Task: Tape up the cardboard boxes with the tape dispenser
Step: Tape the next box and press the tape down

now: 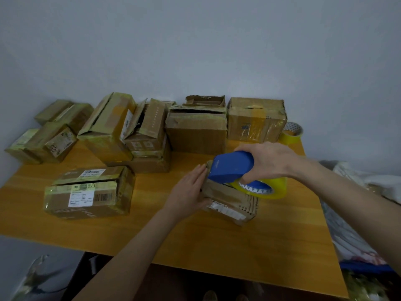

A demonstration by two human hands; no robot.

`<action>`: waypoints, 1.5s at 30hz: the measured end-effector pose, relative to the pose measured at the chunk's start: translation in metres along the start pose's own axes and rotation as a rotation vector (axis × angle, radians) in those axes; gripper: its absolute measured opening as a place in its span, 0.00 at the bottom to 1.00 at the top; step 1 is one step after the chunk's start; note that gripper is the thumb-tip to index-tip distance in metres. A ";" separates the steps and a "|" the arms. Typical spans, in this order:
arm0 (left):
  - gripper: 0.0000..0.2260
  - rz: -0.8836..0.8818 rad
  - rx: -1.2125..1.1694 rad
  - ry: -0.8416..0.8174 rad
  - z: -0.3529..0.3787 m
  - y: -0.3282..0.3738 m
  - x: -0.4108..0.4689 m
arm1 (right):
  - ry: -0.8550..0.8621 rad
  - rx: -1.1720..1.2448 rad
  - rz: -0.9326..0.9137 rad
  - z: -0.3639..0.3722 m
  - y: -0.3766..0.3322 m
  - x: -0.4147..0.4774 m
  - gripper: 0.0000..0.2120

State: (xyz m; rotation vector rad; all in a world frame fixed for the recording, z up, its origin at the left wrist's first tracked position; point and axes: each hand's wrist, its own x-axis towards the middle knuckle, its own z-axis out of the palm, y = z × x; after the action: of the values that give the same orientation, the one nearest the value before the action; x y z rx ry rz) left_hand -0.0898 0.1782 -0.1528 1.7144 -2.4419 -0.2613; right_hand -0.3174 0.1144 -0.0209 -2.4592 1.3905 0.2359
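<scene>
A small cardboard box [230,203] with a white label lies on the wooden table [173,240], right of centre. My left hand [188,190] presses flat against its left side, fingers straight. My right hand [269,161] grips the blue tape dispenser [230,167], whose yellow tape roll [264,187] hangs over the box's far top edge. The dispenser's front end sits on the box's upper left corner, next to my left fingertips.
A taped box [89,192] with labels lies at the left. Several more boxes [195,129] stand stacked along the wall at the back. A spare yellow tape roll [291,133] sits at the back right. Cloth and bags [358,213] lie beyond the table's right edge.
</scene>
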 end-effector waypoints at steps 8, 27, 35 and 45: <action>0.36 0.076 0.177 -0.100 0.012 -0.006 0.006 | 0.042 -0.053 0.014 0.005 -0.017 -0.001 0.34; 0.34 0.022 0.175 -0.201 0.003 0.011 0.003 | -0.179 0.044 0.203 0.017 0.025 -0.049 0.34; 0.36 -0.094 0.197 -0.132 -0.005 -0.022 -0.019 | -0.094 0.175 0.066 0.030 0.012 -0.022 0.32; 0.38 0.017 0.321 -0.203 0.004 -0.011 -0.003 | -0.077 0.152 0.036 0.031 0.015 -0.016 0.34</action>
State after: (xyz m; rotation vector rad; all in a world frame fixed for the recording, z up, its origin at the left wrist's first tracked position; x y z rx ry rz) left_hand -0.0795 0.1779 -0.1593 1.8706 -2.7703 -0.0420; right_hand -0.3382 0.1309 -0.0482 -2.2798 1.3684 0.2218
